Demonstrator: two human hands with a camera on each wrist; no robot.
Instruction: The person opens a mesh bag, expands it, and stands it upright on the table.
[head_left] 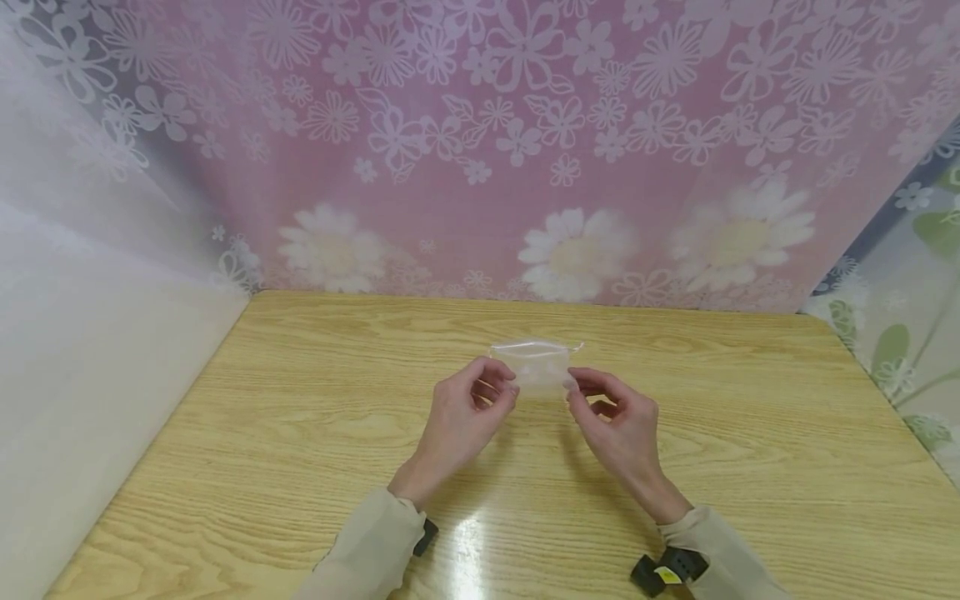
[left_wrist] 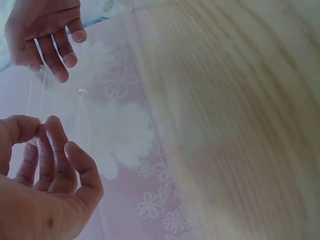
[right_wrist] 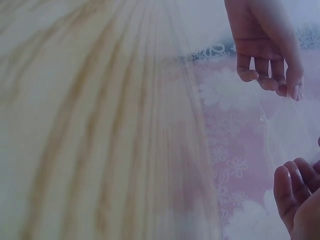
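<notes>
A small see-through plastic bag (head_left: 534, 372) is stretched between both hands over the wooden table. My left hand (head_left: 463, 410) pinches its left edge between thumb and fingertips. At the opposite edge, my right hand (head_left: 621, 425) pinches the plastic in the same way. A thin clear string end (head_left: 577, 346) sticks out at the bag's far right corner. In the left wrist view a small knot (left_wrist: 82, 91) shows on the bag's far side. The film is so clear that the backdrop shows through it, and the bag looks flat.
The wood-grain table (head_left: 300, 467) runs under both hands. Behind it hangs a pink flowered curtain (head_left: 450, 183), with pale sheeting (head_left: 90, 317) on the left and leaf-patterned cloth (head_left: 915, 333) on the right. Dark straps (head_left: 682, 567) circle the wrists over beige sleeves.
</notes>
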